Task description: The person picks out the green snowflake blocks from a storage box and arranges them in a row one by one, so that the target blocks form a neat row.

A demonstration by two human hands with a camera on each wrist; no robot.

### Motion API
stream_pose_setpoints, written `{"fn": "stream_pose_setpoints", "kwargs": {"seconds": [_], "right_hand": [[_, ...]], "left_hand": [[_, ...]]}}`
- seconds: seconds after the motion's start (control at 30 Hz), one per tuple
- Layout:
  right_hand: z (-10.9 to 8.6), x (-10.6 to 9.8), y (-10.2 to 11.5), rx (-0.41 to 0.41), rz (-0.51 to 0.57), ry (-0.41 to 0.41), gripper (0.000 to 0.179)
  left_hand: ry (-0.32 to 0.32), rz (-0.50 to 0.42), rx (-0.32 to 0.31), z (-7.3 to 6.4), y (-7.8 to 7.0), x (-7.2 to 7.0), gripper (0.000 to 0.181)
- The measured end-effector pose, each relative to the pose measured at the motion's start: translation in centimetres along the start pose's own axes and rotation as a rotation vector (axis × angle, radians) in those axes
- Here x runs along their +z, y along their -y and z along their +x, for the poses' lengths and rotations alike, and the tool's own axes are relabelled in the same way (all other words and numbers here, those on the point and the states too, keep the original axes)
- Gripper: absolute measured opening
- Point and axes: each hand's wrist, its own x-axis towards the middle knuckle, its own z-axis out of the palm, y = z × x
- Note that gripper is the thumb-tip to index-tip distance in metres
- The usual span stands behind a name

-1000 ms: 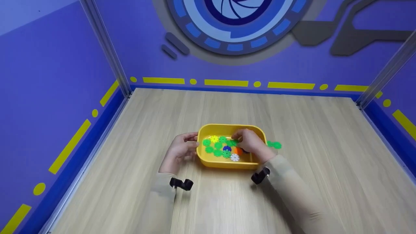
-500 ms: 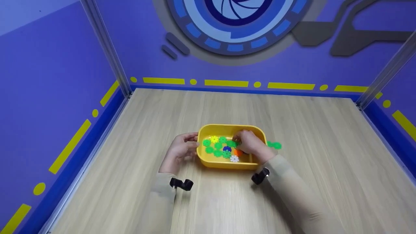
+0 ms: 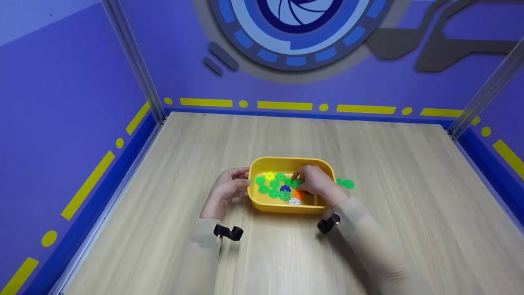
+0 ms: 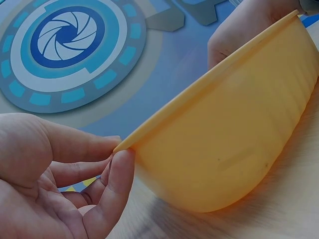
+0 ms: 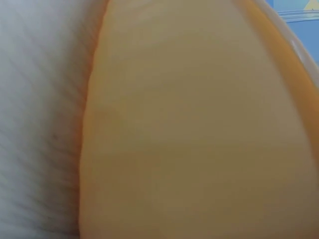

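Observation:
A yellow plastic basin point(image 3: 282, 208) stands on the table, holding several toothed snowflake discs. My left hand point(image 3: 227, 185) is at its left end; in the left wrist view the thumb and fingers of that hand point(image 4: 75, 174) pinch the basin's rim point(image 4: 199, 87). Reaching over the right end, my right hand point(image 3: 317, 181) pinches a green snowflake disc point(image 3: 295, 183) at its fingertips. Around it lie other green discs point(image 3: 274, 193), a yellow disc point(image 3: 269, 175), a dark blue one point(image 3: 285, 189), an orange one point(image 3: 299, 195) and a white one point(image 3: 294, 201). The basin's outer wall point(image 5: 189, 124) fills the right wrist view and hides the right hand.
Green snowflake discs point(image 3: 346, 183) lie outside the basin, just past its right end. Blue panels point(image 3: 286, 88) with yellow markings enclose the wooden table point(image 3: 389, 164) at the back and both sides.
The fingers of my right hand have shifted slightly, and the green disc at their tips shows more clearly. The white disc has slid a little toward the near wall. My left hand stays put.

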Motion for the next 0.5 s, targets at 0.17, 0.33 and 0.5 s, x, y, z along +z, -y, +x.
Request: {"fn": "stream_pose_setpoints", "kwargs": {"seconds": [0.17,0.33,0.5], "right_hand": [[-0.3,-0.1,-0.1,0.016,0.062,0.004,0.025],[-0.6,-0.5,-0.1,0.069,0.122,0.011,0.027],[-1.1,-1.3,0.0,0.053,0.152,-0.027,0.028]], "left_hand": [[-0.006,0.006,-0.005,0.1,0.0,0.0,0.052],[-0.008,0.001,-0.007,0.0,0.0,0.0,0.052],[-0.003,-0.001,0.000,0.0,0.0,0.0,0.053]]}}
